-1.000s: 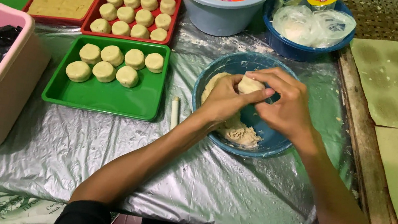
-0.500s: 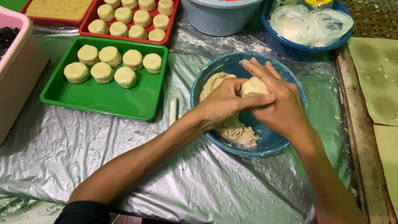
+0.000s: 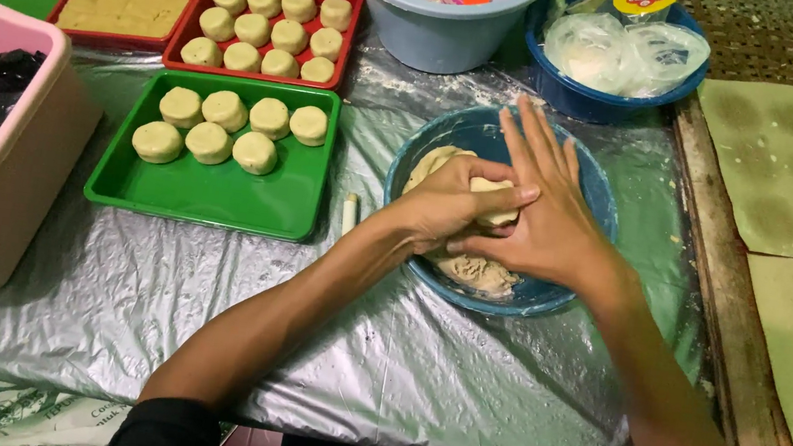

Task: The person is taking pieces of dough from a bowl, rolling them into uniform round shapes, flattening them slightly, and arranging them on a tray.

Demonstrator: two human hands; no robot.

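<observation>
Both my hands meet over a blue bowl (image 3: pixel 583 180) that holds pale dough (image 3: pixel 481 274). A small piece of dough (image 3: pixel 493 189) is pressed between my left hand (image 3: pixel 444 204), curled around it, and my right hand (image 3: pixel 538 220), whose fingers stretch flat across it. To the left lies a green tray (image 3: pixel 208 195) with several round dough cakes (image 3: pixel 212 125). Behind it stands a red tray (image 3: pixel 271 16) with more round cakes.
A second red tray (image 3: pixel 126 3) holds a yellow filling. A pink tub (image 3: pixel 4 175) with a black bag stands at the left edge. A pale blue bucket (image 3: pixel 441 27), a blue basin of plastic bags (image 3: pixel 623 64), and a small white stick (image 3: pixel 349 215) sit on silver sheeting.
My right fingers have straightened and spread flat over the dough piece, where before they curled around it. Both hands stay over the bowl.
</observation>
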